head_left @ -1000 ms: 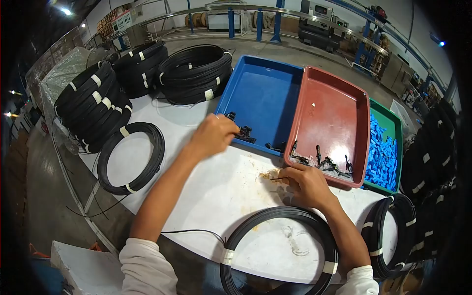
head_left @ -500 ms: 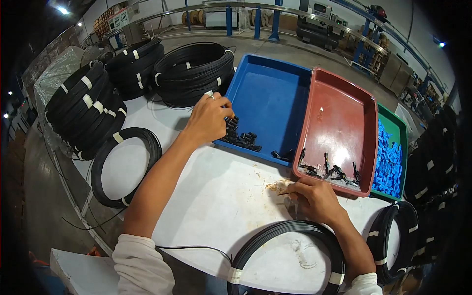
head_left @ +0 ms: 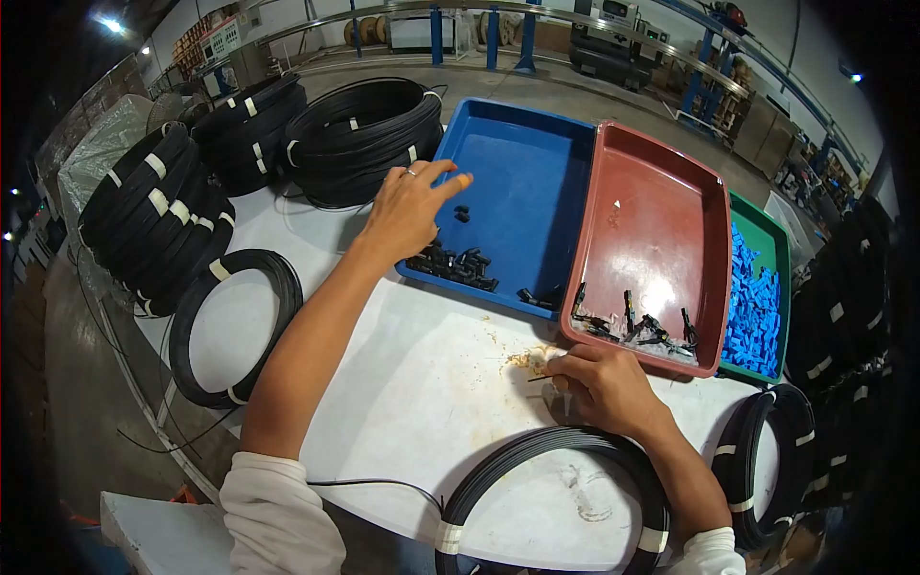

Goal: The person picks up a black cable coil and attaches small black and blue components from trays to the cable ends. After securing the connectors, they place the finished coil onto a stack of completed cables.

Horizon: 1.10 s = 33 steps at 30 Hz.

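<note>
My left hand [head_left: 412, 206] hovers over the left side of the blue tray [head_left: 527, 172], fingers spread and thumb apart. Below it, black connector pieces [head_left: 460, 265] lie along the tray's near edge, and a small black piece [head_left: 462, 213] appears by itself just under the fingers. My right hand [head_left: 599, 383] is closed in a pinch in front of the red tray [head_left: 661, 201], on the thin end of a black cable [head_left: 539, 379]. A coil of black cable [head_left: 551, 443] lies below that hand. Black parts [head_left: 652, 331] sit on clear plastic in the red tray.
A green tray [head_left: 755, 307] of blue pieces stands at the right, with another black coil [head_left: 762, 460] in front. Stacked black coils [head_left: 158, 216] and a single coil [head_left: 235, 326] are at the left of the white table [head_left: 402, 383]. Factory equipment stands behind.
My left hand has lifted slightly and opened, away from the black pieces. A small black piece now shows beneath it. The right hand keeps its pinch, and the view has shifted a little.
</note>
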{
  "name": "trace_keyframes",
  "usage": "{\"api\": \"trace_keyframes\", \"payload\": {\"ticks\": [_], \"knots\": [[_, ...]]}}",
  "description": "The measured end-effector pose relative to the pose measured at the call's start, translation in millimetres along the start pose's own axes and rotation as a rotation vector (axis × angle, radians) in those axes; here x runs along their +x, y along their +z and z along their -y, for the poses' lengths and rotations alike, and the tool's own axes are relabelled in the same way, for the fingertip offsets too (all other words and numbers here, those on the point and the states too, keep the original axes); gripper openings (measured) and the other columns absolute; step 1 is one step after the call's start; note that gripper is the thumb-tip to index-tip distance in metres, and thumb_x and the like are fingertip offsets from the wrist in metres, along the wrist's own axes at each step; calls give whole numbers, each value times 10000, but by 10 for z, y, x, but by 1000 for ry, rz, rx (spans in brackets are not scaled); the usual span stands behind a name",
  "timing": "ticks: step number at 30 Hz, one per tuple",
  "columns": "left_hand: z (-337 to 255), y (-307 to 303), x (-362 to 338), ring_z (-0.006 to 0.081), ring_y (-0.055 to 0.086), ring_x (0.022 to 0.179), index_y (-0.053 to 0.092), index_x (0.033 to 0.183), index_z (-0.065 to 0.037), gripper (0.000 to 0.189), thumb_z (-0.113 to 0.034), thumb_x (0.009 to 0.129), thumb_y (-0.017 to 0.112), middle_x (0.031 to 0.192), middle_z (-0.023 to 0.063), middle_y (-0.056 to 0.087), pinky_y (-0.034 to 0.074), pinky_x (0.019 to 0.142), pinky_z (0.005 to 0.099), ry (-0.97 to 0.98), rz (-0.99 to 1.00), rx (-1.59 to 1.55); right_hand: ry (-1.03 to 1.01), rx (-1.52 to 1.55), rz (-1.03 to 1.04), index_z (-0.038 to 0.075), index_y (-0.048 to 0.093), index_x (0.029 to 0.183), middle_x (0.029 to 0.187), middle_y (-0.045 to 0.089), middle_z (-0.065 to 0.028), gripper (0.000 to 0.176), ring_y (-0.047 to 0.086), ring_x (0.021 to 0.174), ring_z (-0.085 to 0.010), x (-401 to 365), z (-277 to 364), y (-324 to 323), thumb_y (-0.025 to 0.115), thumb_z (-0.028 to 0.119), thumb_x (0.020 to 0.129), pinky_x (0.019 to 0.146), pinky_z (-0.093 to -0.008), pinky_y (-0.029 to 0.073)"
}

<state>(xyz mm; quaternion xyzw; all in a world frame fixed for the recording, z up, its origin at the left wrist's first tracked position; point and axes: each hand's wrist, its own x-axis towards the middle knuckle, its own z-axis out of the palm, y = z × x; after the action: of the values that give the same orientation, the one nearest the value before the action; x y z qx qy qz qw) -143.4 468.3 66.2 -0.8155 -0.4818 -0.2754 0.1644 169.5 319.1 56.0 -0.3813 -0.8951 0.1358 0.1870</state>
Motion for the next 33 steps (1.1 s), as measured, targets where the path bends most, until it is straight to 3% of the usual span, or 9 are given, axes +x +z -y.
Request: {"api": "trace_keyframes", "payload": {"ticks": [3, 4, 10, 20, 23, 26, 29, 31, 33], "knots": [[93, -63, 20, 274, 527, 1265, 698, 1220, -169, 570, 145, 757, 586, 1359, 92, 589, 395, 1039, 412, -32, 22, -17, -13, 5, -4, 48, 729, 1006, 879, 697, -117, 235, 686, 756, -314, 0, 3, -4, 693, -4, 780, 674, -416, 547], [128, -99, 16, 270, 521, 1264, 747, 1086, -136, 428, 107, 760, 616, 1348, 89, 592, 387, 1037, 414, -16, 29, 4, -24, 8, -2, 43, 729, 1008, 883, 698, -117, 242, 687, 762, -313, 0, -2, -2, 694, -4, 773, 682, -414, 548], [157, -240, -54, 258, 494, 1272, 798, 854, -112, 193, 12, 746, 696, 1327, 75, 603, 365, 1034, 409, -16, 116, 18, -20, 0, 37, 38, 731, 1021, 890, 699, -115, 254, 688, 788, -308, 5, 26, -19, 698, 17, 771, 696, -412, 547], [25, -109, -108, 278, 458, 1328, 811, 857, -88, 183, -183, 702, 810, 1418, 147, 545, 337, 1058, 437, -70, 177, 84, -17, -2, 45, 40, 732, 1015, 891, 703, -118, 242, 692, 788, -313, 4, 27, -6, 695, 27, 776, 707, -410, 553], [-42, -44, -124, 281, 447, 1340, 814, 846, -91, 174, -172, 691, 822, 1442, 156, 527, 336, 1059, 438, -125, 138, 122, -16, 8, 62, 61, 730, 1060, 950, 712, -115, 353, 697, 831, -318, -6, -4, 17, 714, 49, 708, 727, -417, 559], [-85, -58, -113, 279, 426, 1359, 809, 830, -86, 166, -160, 683, 834, 1486, 148, 492, 316, 1071, 441, -191, 174, 101, -16, -2, 30, 37, 734, 982, 884, 703, -127, 211, 690, 789, -317, 11, 10, 4, 711, 37, 772, 708, -419, 547], [-130, -50, -114, 292, 499, 1312, 799, 851, -65, 172, -131, 695, 828, 1433, 164, 549, 367, 1063, 443, -133, 50, 9, 10, 62, 83, 29, 730, 980, 889, 706, -136, 193, 687, 805, -323, 43, -30, -79, 717, 53, 789, 733, -413, 540], [-214, -87, -82, 277, 666, 1125, 782, 921, -45, 188, -110, 747, 809, 1209, 159, 697, 487, 975, 404, -113, -87, -276, -5, 136, 70, 39, 726, 998, 866, 695, -164, 238, 680, 794, -340, 50, -117, -103, 700, 27, 762, 700, -429, 528], [-426, -220, -95, 254, 708, 1010, 771, 954, -32, 188, -90, 777, 795, 1089, 142, 731, 525, 910, 367, -147, -59, -432, -64, 205, -53, 10, 723, 961, 831, 693, -177, 181, 682, 753, -323, 64, -139, -137, 697, 8, 783, 690, -407, 528]]}}
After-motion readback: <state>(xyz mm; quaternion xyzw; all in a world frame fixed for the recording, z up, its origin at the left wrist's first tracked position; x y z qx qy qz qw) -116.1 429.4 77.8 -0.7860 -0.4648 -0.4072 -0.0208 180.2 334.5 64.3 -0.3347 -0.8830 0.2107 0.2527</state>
